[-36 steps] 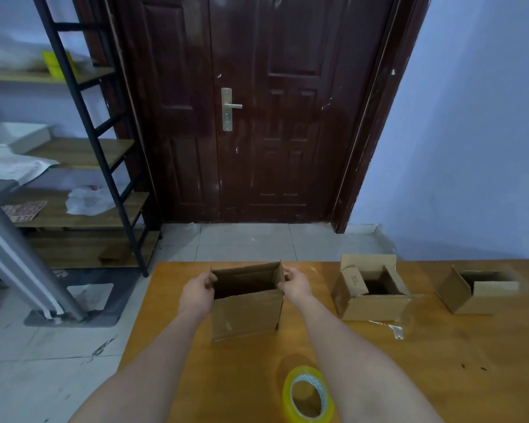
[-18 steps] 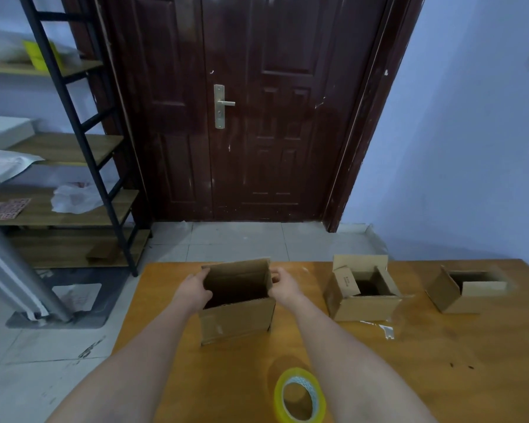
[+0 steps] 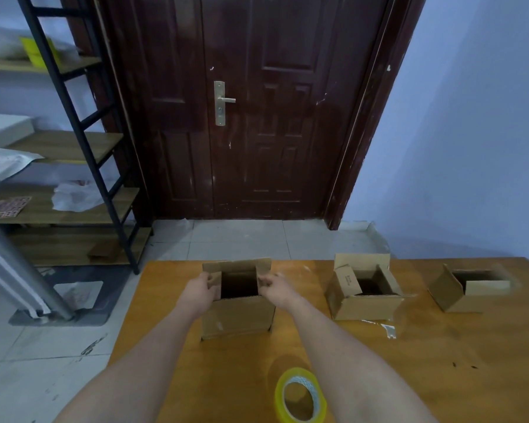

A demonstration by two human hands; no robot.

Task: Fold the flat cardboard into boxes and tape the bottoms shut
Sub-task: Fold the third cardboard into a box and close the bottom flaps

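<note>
table: orange-brown wood grain | three cardboard boxes: plain tan-brown, dark insides | tape roll: translucent yellow, white core | door: glossy dark reddish-brown, brass handle | wall: pale blue-lilac | shelf frame: black

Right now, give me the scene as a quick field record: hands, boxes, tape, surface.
left hand: gripping the left top flap of the nearest box
right hand: gripping the right top flap of the same box
nearest box: upright on the table, top open
middle box: upright, open, flaps up, untouched
far right box: open, untouched
tape roll: yellow, lying flat near the table's front edge, between the forearms, untouched
tape scrap: loose piece in front of the middle box
table: wooden, orange-brown
</note>
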